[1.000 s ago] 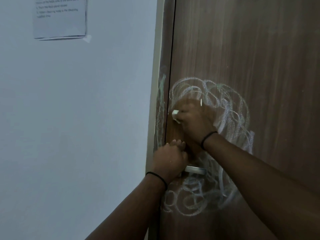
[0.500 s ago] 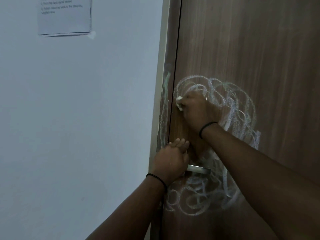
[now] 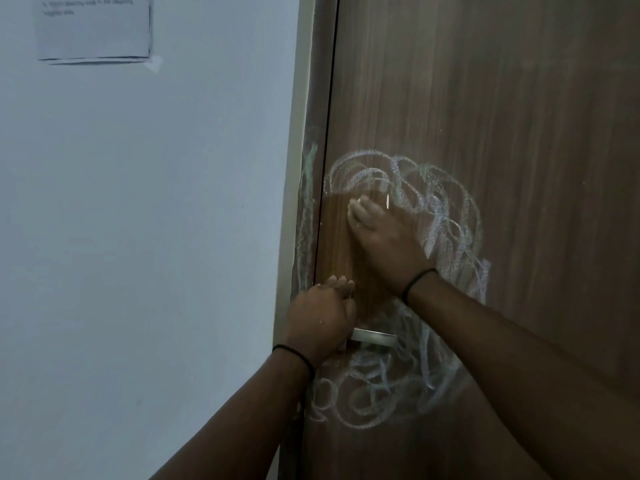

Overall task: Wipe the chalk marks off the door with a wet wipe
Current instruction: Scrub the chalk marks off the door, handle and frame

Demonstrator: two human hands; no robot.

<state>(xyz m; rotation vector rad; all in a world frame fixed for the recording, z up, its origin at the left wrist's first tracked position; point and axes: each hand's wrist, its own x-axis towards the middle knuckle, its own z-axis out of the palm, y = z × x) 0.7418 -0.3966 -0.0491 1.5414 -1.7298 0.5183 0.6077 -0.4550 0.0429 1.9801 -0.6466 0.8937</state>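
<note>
Head-camera view: the right hand [image 3: 384, 237] was pressed against the brown wood-grain door [image 3: 502, 98], fingers extended over a white wet wipe [image 3: 356, 201] of which only a sliver was visible at the fingertips. Pale looping chalk marks [image 3: 446, 206] were spread around a wiped patch. The left hand [image 3: 320, 318] was curled around the flat silver metal door handle [image 3: 374, 336].

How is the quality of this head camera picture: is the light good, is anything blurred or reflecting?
Head view: dim, bluish light; the arms are nearly silhouettes. The right hand looks slightly smeared. A wet sheen shows on the wiped strip of the door; the metal handle catches light. The notice is unreadable.
</note>
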